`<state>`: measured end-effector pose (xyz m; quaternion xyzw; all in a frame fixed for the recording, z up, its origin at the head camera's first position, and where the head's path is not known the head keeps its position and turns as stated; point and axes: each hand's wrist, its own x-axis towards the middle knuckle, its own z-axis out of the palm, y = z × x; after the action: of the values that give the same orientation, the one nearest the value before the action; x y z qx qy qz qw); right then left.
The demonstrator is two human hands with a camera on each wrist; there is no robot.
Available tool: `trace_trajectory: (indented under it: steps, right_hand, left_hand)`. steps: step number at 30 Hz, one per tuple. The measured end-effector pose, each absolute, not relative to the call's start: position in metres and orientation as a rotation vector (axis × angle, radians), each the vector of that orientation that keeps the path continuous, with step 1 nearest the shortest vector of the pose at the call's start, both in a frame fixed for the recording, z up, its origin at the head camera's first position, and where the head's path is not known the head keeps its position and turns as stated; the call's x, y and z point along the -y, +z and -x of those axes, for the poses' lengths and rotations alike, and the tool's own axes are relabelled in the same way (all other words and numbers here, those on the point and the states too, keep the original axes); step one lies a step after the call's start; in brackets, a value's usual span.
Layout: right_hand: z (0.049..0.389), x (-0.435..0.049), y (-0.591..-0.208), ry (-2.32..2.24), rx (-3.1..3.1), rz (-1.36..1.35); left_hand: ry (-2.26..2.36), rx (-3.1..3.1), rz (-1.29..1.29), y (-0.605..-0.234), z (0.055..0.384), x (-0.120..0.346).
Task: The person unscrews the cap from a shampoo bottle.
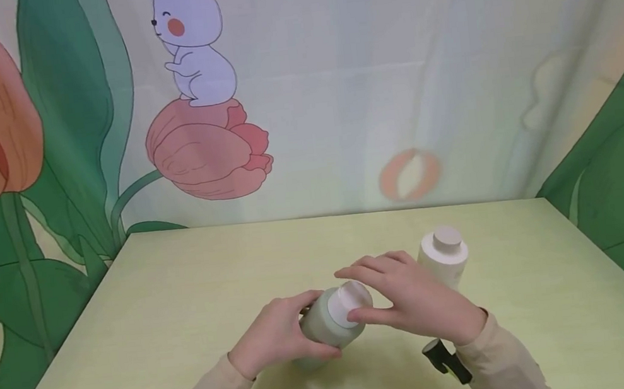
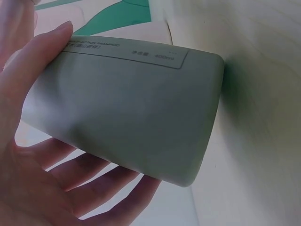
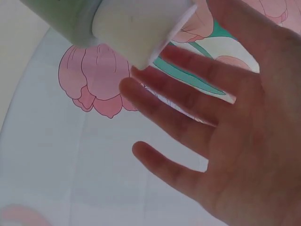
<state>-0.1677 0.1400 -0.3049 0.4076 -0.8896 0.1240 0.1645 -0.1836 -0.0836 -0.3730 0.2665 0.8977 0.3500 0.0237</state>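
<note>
A sage-green shampoo bottle (image 1: 325, 323) with a white cap (image 1: 349, 303) leans to the right above the near middle of the table. My left hand (image 1: 277, 331) grips its body, thumb on one side and fingers on the other. In the left wrist view printed text shows on the bottle (image 2: 141, 108), and its base is close to the tabletop. My right hand (image 1: 414, 295) is around the cap with fingers spread and fairly straight. Its thumb overlaps the cap in the head view. In the right wrist view fingertips come close to the cap's (image 3: 141, 28) edge; firm contact cannot be told.
A white bottle (image 1: 445, 256) with a round cap stands behind my right hand, partly hidden by it. The pale wooden table (image 1: 184, 284) ends at a curtain (image 1: 310, 125) printed with a rabbit and tulips. Dark camera mounts (image 1: 446, 361) sit at both wrists.
</note>
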Motion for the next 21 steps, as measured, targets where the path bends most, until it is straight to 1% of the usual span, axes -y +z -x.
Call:
trace_trajectory:
  steps: [5,10,17,21]
  right_hand:
    - [0.1684,-0.1416,-0.3060,0.364,2.565,-1.082]
    - [0.1694,-0.1412,-0.3072,0.337,2.542,-1.103]
    - [0.1682,-0.1421,-0.3045,0.342,2.523,-1.212]
    - [0.1672,-0.1419,-0.3044,0.384,2.583,-1.158]
  left_hand:
    - [1.084,-2.772,-0.821,-0.3735,0.1833,0.0839]
    - [1.093,-2.757,-0.817,-0.3738,0.1842,0.0848]
    - [1.121,-2.743,-0.809,-0.3718,0.1832,0.0846]
    - [1.096,-2.758,-0.815,-0.3723,0.1832,0.0838]
